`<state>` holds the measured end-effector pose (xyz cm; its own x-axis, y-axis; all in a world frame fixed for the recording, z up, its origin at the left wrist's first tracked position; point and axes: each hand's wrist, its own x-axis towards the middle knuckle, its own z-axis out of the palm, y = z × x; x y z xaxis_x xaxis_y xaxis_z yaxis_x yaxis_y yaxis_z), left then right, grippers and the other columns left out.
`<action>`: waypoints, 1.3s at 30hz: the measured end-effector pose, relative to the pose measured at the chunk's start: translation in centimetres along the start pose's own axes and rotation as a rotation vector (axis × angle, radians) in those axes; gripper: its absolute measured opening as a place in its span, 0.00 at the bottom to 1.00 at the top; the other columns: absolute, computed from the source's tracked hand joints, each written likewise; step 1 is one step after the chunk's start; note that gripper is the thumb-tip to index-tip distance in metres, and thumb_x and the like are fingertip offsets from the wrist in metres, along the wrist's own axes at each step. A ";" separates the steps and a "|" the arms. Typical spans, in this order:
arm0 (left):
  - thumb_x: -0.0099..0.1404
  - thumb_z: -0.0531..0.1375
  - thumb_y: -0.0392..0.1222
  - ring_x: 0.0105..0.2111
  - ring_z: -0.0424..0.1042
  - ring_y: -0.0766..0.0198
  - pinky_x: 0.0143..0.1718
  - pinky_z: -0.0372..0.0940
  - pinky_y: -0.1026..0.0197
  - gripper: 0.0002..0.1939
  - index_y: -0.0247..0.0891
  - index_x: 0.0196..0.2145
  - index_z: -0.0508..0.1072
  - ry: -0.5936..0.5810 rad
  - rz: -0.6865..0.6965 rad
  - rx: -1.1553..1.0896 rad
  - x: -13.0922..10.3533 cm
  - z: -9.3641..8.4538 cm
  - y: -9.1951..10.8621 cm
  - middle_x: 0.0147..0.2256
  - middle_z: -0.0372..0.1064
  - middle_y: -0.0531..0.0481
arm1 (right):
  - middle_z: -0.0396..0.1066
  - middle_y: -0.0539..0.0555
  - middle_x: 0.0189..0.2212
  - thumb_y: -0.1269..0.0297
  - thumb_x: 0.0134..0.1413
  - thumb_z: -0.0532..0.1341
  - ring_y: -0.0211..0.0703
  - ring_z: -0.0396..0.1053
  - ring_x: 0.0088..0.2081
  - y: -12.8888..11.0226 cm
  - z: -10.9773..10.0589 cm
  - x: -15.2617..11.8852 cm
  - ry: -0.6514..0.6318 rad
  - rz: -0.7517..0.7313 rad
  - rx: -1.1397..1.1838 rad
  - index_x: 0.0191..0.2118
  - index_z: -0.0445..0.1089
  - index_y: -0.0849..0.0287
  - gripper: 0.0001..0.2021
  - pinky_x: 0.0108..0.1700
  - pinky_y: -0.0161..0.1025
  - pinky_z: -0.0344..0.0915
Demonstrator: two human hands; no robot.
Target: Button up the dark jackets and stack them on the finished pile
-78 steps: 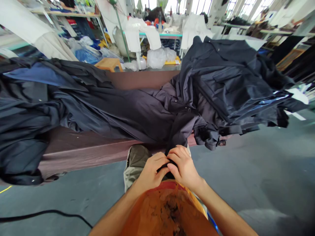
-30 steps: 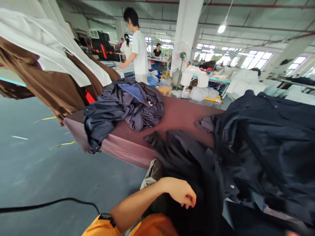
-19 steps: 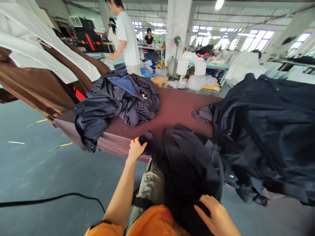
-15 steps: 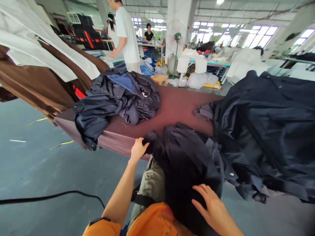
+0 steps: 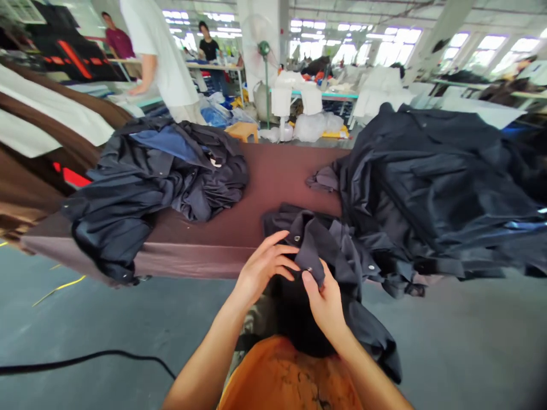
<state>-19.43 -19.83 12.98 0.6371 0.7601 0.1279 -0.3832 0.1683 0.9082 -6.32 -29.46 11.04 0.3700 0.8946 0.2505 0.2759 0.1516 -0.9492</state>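
Note:
A dark navy snap-button jacket [image 5: 342, 273] hangs over the table's front edge and down across my lap. My right hand [image 5: 327, 299] pinches a flap of it between thumb and fingers, with a round metal snap right by the thumb. From the left, my left hand [image 5: 267, 267] reaches to the same flap. Its fingers are stretched out and apart, the tips at or just touching the cloth, gripping nothing. Another metal snap shows on the cloth just beyond the left fingertips. The lower part of the jacket is bunched in dark folds.
On the brown cloth-covered table [image 5: 294, 171] lie a dark garment heap [image 5: 171, 171] at left and a larger dark pile [image 5: 444, 176] at right. Brown and white cloth [image 5: 29, 125] drapes at far left. A black cable [image 5: 85, 359] crosses lower left. A person in white [image 5: 162, 51] stands behind the table.
My left hand has let go of the jacket's edge and moved right. My right hand has come up and taken hold of a snap flap. The view has turned right.

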 end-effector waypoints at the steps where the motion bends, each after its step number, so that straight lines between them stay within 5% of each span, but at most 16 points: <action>1: 0.70 0.56 0.49 0.36 0.74 0.60 0.32 0.70 0.60 0.25 0.45 0.62 0.62 -0.003 0.080 0.116 0.0 -0.2 0.0 0.48 0.68 0.42 | 0.73 0.55 0.38 0.52 0.65 0.55 0.43 0.72 0.38 -0.2 -0.6 -0.1 -0.018 0.026 0.045 0.46 0.70 0.59 0.16 0.41 0.37 0.70; 3: 0.69 0.56 0.41 0.38 0.72 0.63 0.35 0.70 0.62 0.23 0.47 0.61 0.64 -0.008 0.233 0.436 -0.1 -0.4 0.1 0.49 0.65 0.44 | 0.65 0.49 0.23 0.47 0.65 0.54 0.37 0.63 0.23 -0.7 -1.7 -0.4 -0.083 0.094 0.133 0.30 0.67 0.59 0.21 0.26 0.33 0.62; 5: 0.69 0.55 0.35 0.44 0.69 0.62 0.43 0.70 0.58 0.25 0.47 0.62 0.63 -0.036 0.326 0.739 -0.3 0.2 0.8 0.51 0.61 0.43 | 0.56 0.46 0.18 0.42 0.62 0.54 0.34 0.54 0.19 -1.4 -2.7 -0.7 -0.097 0.158 0.211 0.23 0.60 0.58 0.26 0.21 0.32 0.54; 9: 0.66 0.54 0.29 0.64 0.55 0.53 0.62 0.60 0.45 0.35 0.49 0.67 0.52 -0.149 0.443 1.069 0.1 1.9 3.2 0.64 0.48 0.40 | 0.53 0.46 0.19 0.40 0.61 0.55 0.33 0.51 0.22 -2.6 -4.0 -1.3 -0.073 0.121 0.227 0.22 0.55 0.58 0.27 0.24 0.32 0.51; 13: 0.65 0.53 0.25 0.69 0.44 0.52 0.68 0.48 0.40 0.27 0.45 0.58 0.66 -0.462 0.480 1.209 2.8 2.3 4.9 0.69 0.46 0.45 | 0.55 0.47 0.21 0.43 0.63 0.54 0.36 0.52 0.25 -3.3 -5.0 -2.1 -0.156 0.018 0.159 0.23 0.57 0.58 0.25 0.28 0.34 0.52; 16: 0.66 0.57 0.30 0.65 0.56 0.53 0.65 0.55 0.43 0.10 0.40 0.42 0.72 -0.575 0.492 1.188 4.1 2.0 5.6 0.63 0.61 0.44 | 0.55 0.48 0.22 0.44 0.63 0.54 0.37 0.52 0.26 -3.7 -5.7 -2.5 -0.122 0.002 0.127 0.23 0.58 0.58 0.25 0.29 0.34 0.53; 19: 0.68 0.56 0.31 0.54 0.70 0.57 0.61 0.59 0.45 0.07 0.40 0.42 0.69 -0.541 0.549 1.023 2.7 1.8 6.4 0.49 0.74 0.45 | 0.58 0.49 0.24 0.45 0.62 0.55 0.38 0.54 0.28 -3.8 -6.2 -2.5 -0.020 0.051 0.136 0.24 0.61 0.59 0.23 0.33 0.34 0.56; 22: 0.67 0.57 0.29 0.39 0.73 0.63 0.54 0.64 0.50 0.09 0.40 0.43 0.69 -0.464 0.593 0.819 -0.8 2.3 7.1 0.36 0.74 0.50 | 0.63 0.49 0.27 0.46 0.60 0.58 0.40 0.59 0.31 -3.7 -6.1 -2.3 0.134 0.134 0.201 0.29 0.66 0.60 0.20 0.37 0.35 0.60; 25: 0.67 0.59 0.30 0.34 0.67 0.64 0.44 0.65 0.57 0.06 0.40 0.39 0.69 -0.375 0.633 0.857 -4.1 3.6 7.0 0.31 0.69 0.52 | 0.61 0.48 0.26 0.47 0.59 0.60 0.38 0.57 0.30 -3.9 -5.4 -2.4 0.196 0.125 0.184 0.30 0.65 0.59 0.18 0.34 0.33 0.58; 29: 0.70 0.56 0.32 0.42 0.67 0.61 0.46 0.64 0.58 0.10 0.41 0.46 0.69 -0.434 0.478 1.112 -5.9 5.1 6.2 0.40 0.71 0.48 | 0.54 0.46 0.25 0.52 0.62 0.58 0.35 0.52 0.28 -4.8 -4.6 -3.3 0.095 0.005 0.064 0.28 0.61 0.58 0.17 0.31 0.33 0.53; 33: 0.65 0.54 0.25 0.49 0.66 0.60 0.53 0.64 0.56 0.22 0.43 0.53 0.67 -0.557 0.277 1.242 -6.7 5.3 5.9 0.47 0.67 0.48 | 0.49 0.45 0.25 0.51 0.62 0.59 0.35 0.49 0.27 -4.8 -4.7 -3.9 0.050 0.037 0.087 0.25 0.55 0.57 0.20 0.29 0.33 0.50; 39: 0.62 0.59 0.25 0.43 0.66 0.62 0.44 0.65 0.62 0.12 0.41 0.39 0.72 -0.658 0.210 1.313 -7.9 4.7 5.7 0.40 0.65 0.50 | 0.48 0.44 0.23 0.51 0.60 0.60 0.34 0.47 0.26 -4.0 -5.3 -4.2 0.069 0.110 0.121 0.25 0.53 0.56 0.20 0.28 0.33 0.48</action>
<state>-23.52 -27.79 19.04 0.9664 0.2235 0.1270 0.1305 -0.8521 0.5069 -4.30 -36.07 14.74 0.4533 0.8783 0.1523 0.1230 0.1076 -0.9866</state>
